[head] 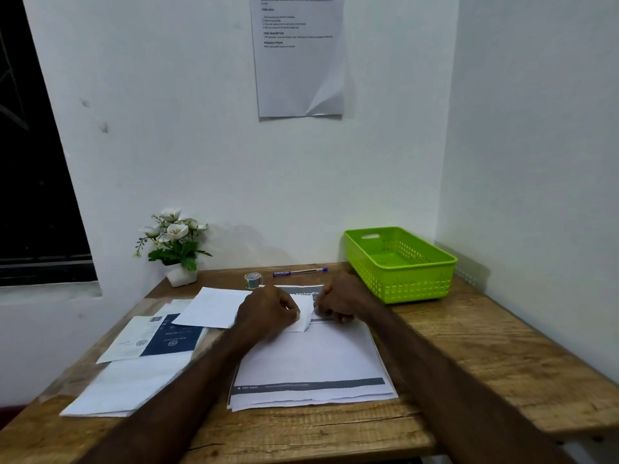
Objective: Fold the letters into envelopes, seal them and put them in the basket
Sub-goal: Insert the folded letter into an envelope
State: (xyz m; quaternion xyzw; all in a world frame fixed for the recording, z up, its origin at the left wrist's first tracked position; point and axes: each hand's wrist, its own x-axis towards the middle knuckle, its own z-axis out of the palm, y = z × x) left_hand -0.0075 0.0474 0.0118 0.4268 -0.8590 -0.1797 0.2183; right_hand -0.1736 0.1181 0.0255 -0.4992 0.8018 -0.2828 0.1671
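Note:
A small folded white paper (303,316) is held between both hands above a stack of printed letters (311,363) in the middle of the wooden table. My left hand (268,311) pinches its left side with curled fingers. My right hand (338,301) pinches its right edge. More white sheets and envelopes (134,386) lie at the left, with a loose white sheet (211,308) and a blue and white printed sheet (157,338). The green plastic basket (402,283) stands at the back right and looks empty.
A tape roll (253,279) and a blue pen (299,271) lie near the wall behind the hands. A potted artificial flower (176,249) stands at the back left. A printed notice (298,55) hangs on the wall. A dark window is at the left.

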